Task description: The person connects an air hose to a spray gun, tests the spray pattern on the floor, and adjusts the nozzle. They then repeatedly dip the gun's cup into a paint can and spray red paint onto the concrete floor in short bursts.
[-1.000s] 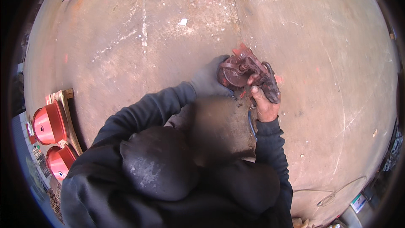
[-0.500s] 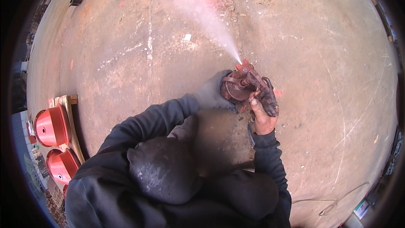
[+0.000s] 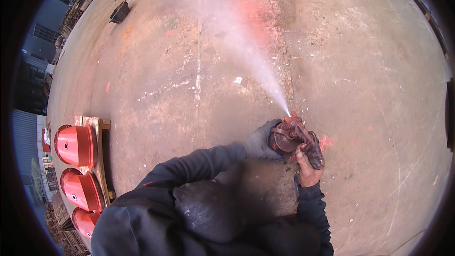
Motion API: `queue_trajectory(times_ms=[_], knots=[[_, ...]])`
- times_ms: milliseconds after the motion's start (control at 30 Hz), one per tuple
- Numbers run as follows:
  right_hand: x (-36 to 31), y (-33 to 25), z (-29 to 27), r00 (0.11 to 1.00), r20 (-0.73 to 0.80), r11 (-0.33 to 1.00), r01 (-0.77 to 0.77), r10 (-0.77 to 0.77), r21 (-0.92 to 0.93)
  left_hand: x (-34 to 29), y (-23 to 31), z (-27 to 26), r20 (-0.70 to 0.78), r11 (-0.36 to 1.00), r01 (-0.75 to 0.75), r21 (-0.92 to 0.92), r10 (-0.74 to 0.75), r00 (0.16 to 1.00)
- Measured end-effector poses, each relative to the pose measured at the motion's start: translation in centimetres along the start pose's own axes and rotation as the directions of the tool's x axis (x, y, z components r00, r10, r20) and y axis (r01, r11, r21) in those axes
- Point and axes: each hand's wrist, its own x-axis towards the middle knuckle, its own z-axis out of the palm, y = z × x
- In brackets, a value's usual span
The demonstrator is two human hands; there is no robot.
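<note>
Red-crusted metal spray gun (image 3: 296, 129) — held above brown concrete floor (image 3: 369, 90); grey-gloved left hand (image 3: 259, 142) grips its round red-brown cup (image 3: 283, 142), right hand (image 3: 309, 171) its body. Slackened left grip could tip it, skewing the white spray (image 3: 258, 66).

Paint-crusted spray gun (image 3: 299, 132) with its cup (image 3: 280, 143), throwing a pale mist (image 3: 259, 72) toward 11 o'clock.
Between 3 and 4 o'clock of the view's centre, the gun is dark reddish brown, its nozzle end (image 3: 293, 119) brighter red and aimed at 11 o'clock; the handle (image 3: 315, 153) slants toward 5 o'clock, gripped by the right hand (image 3: 309, 168). The round, stained cup sits on the gun's 9 o'clock side, a curved strap across its top, with the left hand (image 3: 262, 142) wrapped around its outer side. The mist leaves narrow, widening and thinning outward.
</note>
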Motion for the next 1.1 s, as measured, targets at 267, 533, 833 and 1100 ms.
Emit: queue_trajectory(times_ms=[267,533,833,1100], knots=[[0.7,-2.2,0.6,0.991,0.104,0.997,0.080,-0.080,0.001,0.1,0.1,-0.4,0.084,0.998,-0.059,0.017,0.057,0.995],[-0.1,-1.1,0.4,0.999,0.005,0.999,-0.035,0.035,-0.003,-0.2,1.0,0.0,0.080,1.000,-0.013,-0.016,0.015,0.997],[0.0,-1.0,1.1,0.999,-0.007,0.998,-0.033,0.034,0.060,-0.5,1.8,0.5,0.025,1.000,0.015,-0.017,-0.014,1.000],[-0.2,-0.8,0.1,0.986,0.141,0.978,0.114,-0.089,-0.176,-2.3,-0.3,0.6,0.025,0.986,0.067,-0.153,-0.064,0.998]])
